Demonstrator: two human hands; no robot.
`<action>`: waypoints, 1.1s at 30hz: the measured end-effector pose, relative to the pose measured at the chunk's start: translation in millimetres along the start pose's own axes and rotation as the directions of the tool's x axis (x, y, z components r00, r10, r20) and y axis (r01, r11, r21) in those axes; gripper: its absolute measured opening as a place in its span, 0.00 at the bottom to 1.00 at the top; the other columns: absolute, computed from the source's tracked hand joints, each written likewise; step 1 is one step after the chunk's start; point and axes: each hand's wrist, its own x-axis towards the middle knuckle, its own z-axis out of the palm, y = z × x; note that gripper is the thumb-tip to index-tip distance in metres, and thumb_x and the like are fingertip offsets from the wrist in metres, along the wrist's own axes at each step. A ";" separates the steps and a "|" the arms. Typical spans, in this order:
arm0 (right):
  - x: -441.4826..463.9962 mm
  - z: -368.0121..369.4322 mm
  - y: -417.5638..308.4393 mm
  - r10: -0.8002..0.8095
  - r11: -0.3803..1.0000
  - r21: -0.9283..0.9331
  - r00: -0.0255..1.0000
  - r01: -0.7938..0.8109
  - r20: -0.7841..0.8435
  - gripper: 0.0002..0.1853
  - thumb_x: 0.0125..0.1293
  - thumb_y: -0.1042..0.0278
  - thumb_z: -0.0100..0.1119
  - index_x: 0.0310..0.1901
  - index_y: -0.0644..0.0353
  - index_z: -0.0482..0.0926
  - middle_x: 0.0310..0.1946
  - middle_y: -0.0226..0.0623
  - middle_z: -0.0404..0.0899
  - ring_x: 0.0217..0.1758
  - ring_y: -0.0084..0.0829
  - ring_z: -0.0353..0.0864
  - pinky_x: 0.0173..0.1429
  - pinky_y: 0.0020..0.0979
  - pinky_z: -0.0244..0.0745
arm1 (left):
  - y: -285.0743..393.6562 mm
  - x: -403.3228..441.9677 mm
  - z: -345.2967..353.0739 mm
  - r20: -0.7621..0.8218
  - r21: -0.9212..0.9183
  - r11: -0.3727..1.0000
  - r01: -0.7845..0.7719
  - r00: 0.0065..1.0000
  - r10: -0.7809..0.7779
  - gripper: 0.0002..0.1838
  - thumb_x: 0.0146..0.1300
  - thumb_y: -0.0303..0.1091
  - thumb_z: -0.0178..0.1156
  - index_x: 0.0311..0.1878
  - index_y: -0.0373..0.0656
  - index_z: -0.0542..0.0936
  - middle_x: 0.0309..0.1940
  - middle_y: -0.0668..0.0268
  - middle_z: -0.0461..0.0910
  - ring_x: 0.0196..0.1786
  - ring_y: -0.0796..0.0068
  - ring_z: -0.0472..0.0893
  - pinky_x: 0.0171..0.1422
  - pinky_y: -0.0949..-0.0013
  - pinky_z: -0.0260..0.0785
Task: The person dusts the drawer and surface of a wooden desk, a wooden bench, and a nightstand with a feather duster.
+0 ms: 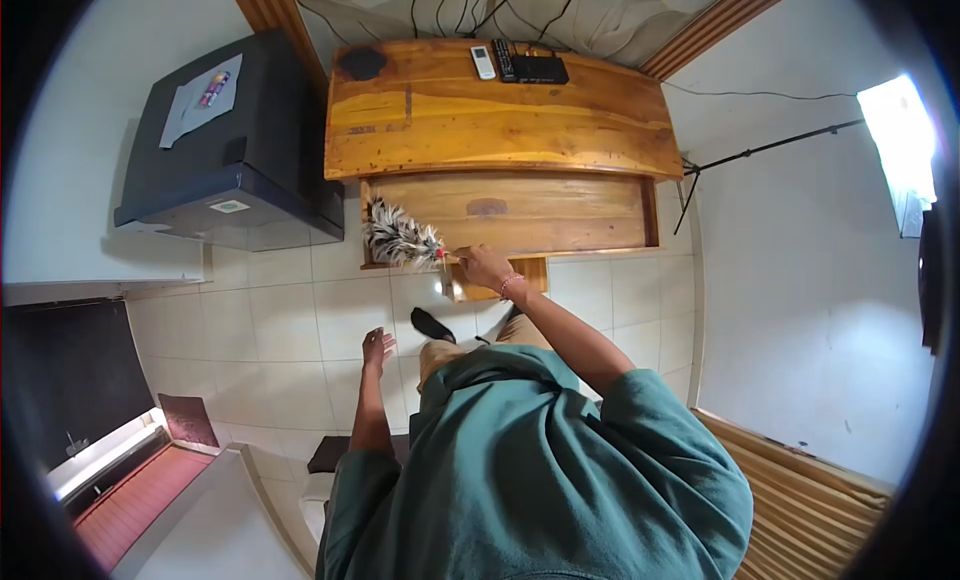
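Note:
My right hand (485,267) is closed around the handle of a feather duster (402,234) with grey, black and white feathers. The duster points left, its feathers over the left end of a pulled-out wooden drawer (560,210); I cannot tell how firmly they touch it. A round dark stain marks the drawer's bottom. The hand is at the drawer's front edge. Down to the left, my left hand (377,348) hangs over the tiled floor, fingers apart, holding nothing. Above the drawer is the wooden cabinet top (500,110).
On the cabinet top are a white remote (483,62), a black remote (503,59), a black box (541,69) and a dark round patch. A dark fridge (215,150) stands left. A black stand (770,149) with a bright light (897,140) is at right. Cables hang behind.

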 end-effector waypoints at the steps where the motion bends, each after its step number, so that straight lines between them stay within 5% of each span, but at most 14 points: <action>1: -1.4 -11.5 10.5 0.006 1.000 -0.003 1.000 -0.006 -0.012 0.14 0.59 0.60 0.48 0.43 0.50 0.81 0.35 0.47 0.81 0.40 0.50 0.79 0.45 0.45 0.75 | 7.1 -3.4 10.7 -0.003 -0.010 1.000 -0.026 1.000 0.026 0.22 0.67 0.47 0.45 0.60 0.48 0.66 0.51 0.60 0.76 0.50 0.67 0.78 0.50 0.62 0.68; 7: -40.3 -75.1 203.8 0.016 0.988 -0.152 0.997 -0.005 0.072 0.12 0.57 0.57 0.52 0.37 0.48 0.83 0.34 0.41 0.82 0.38 0.43 0.81 0.42 0.40 0.76 | -35.5 -3.0 55.8 -0.113 -0.097 0.991 0.090 0.989 -0.100 0.19 0.66 0.47 0.48 0.56 0.49 0.68 0.45 0.63 0.79 0.46 0.68 0.80 0.43 0.65 0.71; 11: -137.6 -144.3 418.1 0.352 0.877 -0.357 0.936 -0.322 0.021 0.14 0.57 0.56 0.54 0.29 0.58 0.82 0.28 0.45 0.81 0.32 0.45 0.81 0.34 0.41 0.75 | -76.8 -19.9 105.0 -0.166 -0.082 0.984 0.157 0.971 -0.169 0.20 0.66 0.48 0.47 0.57 0.50 0.67 0.44 0.62 0.79 0.44 0.67 0.80 0.40 0.65 0.70; 12: -158.0 -127.5 532.8 0.423 0.852 -0.358 0.905 -0.382 0.042 0.13 0.57 0.57 0.54 0.30 0.55 0.83 0.28 0.44 0.81 0.32 0.46 0.82 0.35 0.41 0.76 | -79.6 -31.4 123.0 -0.187 -0.095 0.987 0.131 0.971 -0.147 0.21 0.66 0.48 0.47 0.58 0.50 0.67 0.45 0.62 0.79 0.44 0.68 0.80 0.40 0.64 0.70; 13: -189.6 -176.1 499.7 0.609 0.734 -0.378 0.793 -0.564 0.000 0.12 0.57 0.57 0.54 0.31 0.53 0.84 0.31 0.43 0.82 0.36 0.45 0.82 0.38 0.41 0.76 | -87.0 -38.0 142.1 -0.188 -0.127 0.981 0.144 0.968 -0.167 0.21 0.66 0.48 0.46 0.59 0.50 0.66 0.47 0.62 0.78 0.46 0.68 0.80 0.41 0.64 0.70; 15: -227.6 -204.7 523.1 0.570 0.783 -0.228 0.814 -0.579 -0.111 0.12 0.58 0.57 0.53 0.32 0.53 0.84 0.34 0.44 0.82 0.41 0.45 0.81 0.43 0.43 0.74 | -97.5 -52.4 176.2 -0.198 -0.190 0.968 0.164 0.959 -0.202 0.22 0.67 0.47 0.45 0.61 0.51 0.64 0.50 0.61 0.76 0.49 0.67 0.78 0.45 0.62 0.70; 20: -178.9 -161.5 549.0 0.444 0.852 -0.294 0.895 -0.433 -0.031 0.12 0.59 0.61 0.51 0.38 0.52 0.83 0.36 0.46 0.81 0.43 0.48 0.79 0.44 0.45 0.74 | -128.2 -78.1 240.8 -0.179 -0.108 0.968 0.225 0.954 -0.241 0.22 0.66 0.47 0.46 0.61 0.50 0.64 0.51 0.61 0.75 0.49 0.67 0.78 0.50 0.58 0.68; 21: -151.2 -130.4 557.7 0.286 0.922 -0.282 0.957 -0.265 0.035 0.11 0.57 0.66 0.51 0.38 0.55 0.82 0.36 0.49 0.80 0.42 0.49 0.79 0.44 0.45 0.73 | -120.7 -89.0 256.2 -0.178 -0.117 0.960 0.253 0.946 -0.271 0.23 0.66 0.47 0.46 0.61 0.50 0.64 0.52 0.61 0.75 0.50 0.67 0.77 0.51 0.57 0.67; 24: -95.5 -88.6 425.5 -0.063 0.955 -0.287 0.996 0.080 0.068 0.12 0.55 0.69 0.52 0.40 0.57 0.82 0.35 0.52 0.80 0.41 0.50 0.79 0.44 0.45 0.74 | -113.7 -95.6 279.9 -0.179 -0.128 0.978 0.164 0.966 -0.186 0.23 0.66 0.48 0.46 0.61 0.49 0.63 0.53 0.60 0.74 0.51 0.65 0.77 0.52 0.57 0.67; 25: -69.5 -42.4 410.0 -0.175 0.977 -0.116 0.984 0.176 0.020 0.12 0.57 0.66 0.51 0.39 0.57 0.82 0.36 0.50 0.80 0.41 0.48 0.80 0.45 0.44 0.75 | -106.8 -101.8 285.3 -0.173 -0.111 0.989 0.102 0.978 -0.120 0.23 0.66 0.49 0.47 0.61 0.49 0.63 0.53 0.60 0.74 0.52 0.65 0.77 0.52 0.57 0.67; 26: -63.5 -62.0 332.7 -0.036 0.967 -0.238 0.972 0.092 0.232 0.13 0.60 0.64 0.48 0.39 0.56 0.82 0.37 0.47 0.81 0.40 0.45 0.81 0.44 0.44 0.75 | -103.1 -103.2 286.7 -0.165 -0.102 0.993 0.052 0.984 -0.069 0.23 0.66 0.50 0.47 0.60 0.48 0.64 0.53 0.60 0.74 0.51 0.65 0.77 0.51 0.58 0.68; 28: -40.4 -14.5 270.3 -0.237 0.943 -0.206 0.962 0.262 0.138 0.12 0.62 0.67 0.47 0.43 0.52 0.80 0.34 0.40 0.82 0.37 0.41 0.82 0.40 0.42 0.77 | -81.1 -116.5 290.5 -0.194 -0.063 0.998 0.025 0.980 -0.036 0.23 0.66 0.50 0.47 0.59 0.47 0.65 0.52 0.60 0.75 0.50 0.66 0.78 0.50 0.59 0.69; 30: -52.2 -51.2 181.6 -0.326 0.907 -0.177 0.903 0.382 0.279 0.12 0.62 0.66 0.48 0.44 0.55 0.78 0.35 0.46 0.81 0.40 0.41 0.82 0.43 0.40 0.77 | -70.8 -121.2 282.3 -0.220 -0.052 0.999 0.003 0.975 -0.014 0.24 0.67 0.50 0.46 0.59 0.46 0.65 0.51 0.60 0.75 0.50 0.67 0.78 0.50 0.59 0.69; 33: -52.1 -38.3 147.1 -0.262 0.961 -0.019 0.924 0.278 0.277 0.14 0.60 0.65 0.48 0.45 0.57 0.77 0.39 0.51 0.80 0.44 0.44 0.81 0.47 0.42 0.75 | -75.2 -129.1 263.0 -0.279 -0.097 0.995 0.029 0.959 -0.055 0.24 0.67 0.49 0.45 0.60 0.45 0.65 0.51 0.59 0.76 0.50 0.67 0.78 0.51 0.59 0.68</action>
